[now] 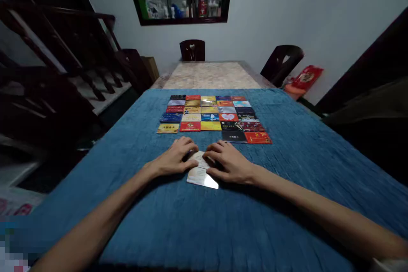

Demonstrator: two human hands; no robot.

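Note:
Two pale cards with small print lie one above the other on the blue cloth, close in front of me. My left hand [178, 156] has its thumb and curled fingers at the left edge of the upper white card [200, 159]. From the right, my right hand [228, 162] grips the same card, its fingers bent over the edge and its thumb near the lower white card [201, 177]. That lower card catches a bright glare at its right corner. Both hands partly cover the upper card.
Beyond my hands, rows of colourful cards [209, 126] lie side by side on the blue cloth [197, 225]. A bare marble tabletop [213, 74] continues behind it. Dark chairs [192, 51] stand around the table, and a red bag [307, 77] sits at the right.

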